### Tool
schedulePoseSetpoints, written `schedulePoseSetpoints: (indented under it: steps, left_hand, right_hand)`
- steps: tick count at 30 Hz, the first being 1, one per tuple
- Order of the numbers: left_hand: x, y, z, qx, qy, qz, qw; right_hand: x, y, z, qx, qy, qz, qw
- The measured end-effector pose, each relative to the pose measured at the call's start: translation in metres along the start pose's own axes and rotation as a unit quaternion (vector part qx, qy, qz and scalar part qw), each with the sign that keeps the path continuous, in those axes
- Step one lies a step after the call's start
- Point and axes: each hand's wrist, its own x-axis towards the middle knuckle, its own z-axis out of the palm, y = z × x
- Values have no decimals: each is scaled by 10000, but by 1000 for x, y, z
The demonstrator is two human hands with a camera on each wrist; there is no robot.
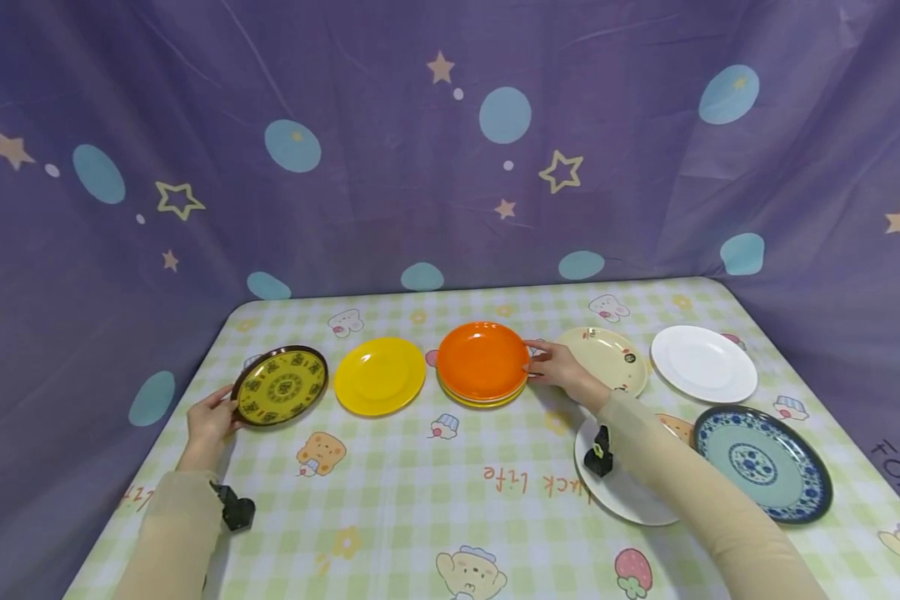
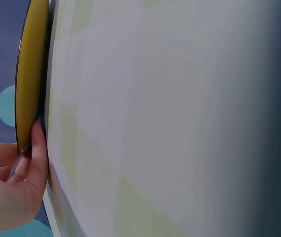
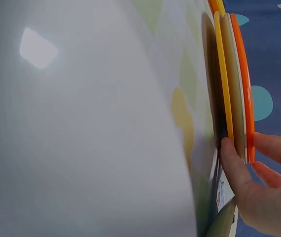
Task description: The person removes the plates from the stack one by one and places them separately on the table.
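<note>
My left hand (image 1: 212, 418) pinches the left edge of a yellow-green patterned plate (image 1: 283, 386) with a dark brown rim, at the table's left. In the left wrist view this plate (image 2: 31, 74) appears edge-on between fingers and thumb. At mid-table my right hand (image 1: 558, 367) grips the right edge of stacked plates, with an orange plate (image 1: 483, 360) on top and a yellow rim showing below. The right wrist view shows the orange plate (image 3: 244, 84) and the lower yellow plate (image 3: 223, 74) from the side, a pale layer between them, raised at the gripped edge.
A yellow plate (image 1: 379, 377) lies between the hands. On the right are a cream plate (image 1: 603, 354), a white plate (image 1: 703, 363) and a blue patterned plate (image 1: 757, 467). Another white plate (image 1: 630, 492) lies partly under the right forearm. A purple curtain (image 1: 390, 225) stands behind the table.
</note>
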Motion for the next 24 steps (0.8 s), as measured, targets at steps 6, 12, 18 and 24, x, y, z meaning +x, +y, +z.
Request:
schedulePoseSetpoints:
  steps: [6,12,18,24]
  left_hand:
    - [0,-2,0,85,40,17,10000]
    - [1,-2,0,201,51,128,9997]
    - [1,-2,-1,151,307,316,9989]
    - [-8,6,0,212,481,440,9976]
  right_hand:
    - [-1,-1,0,53,11,-34,10000]
    - [-1,-1,0,56,3,-93,9999]
    - [-1,0,0,153,-36,-143,9998]
    - [-2,-1,0,116,-39,-103,9999]
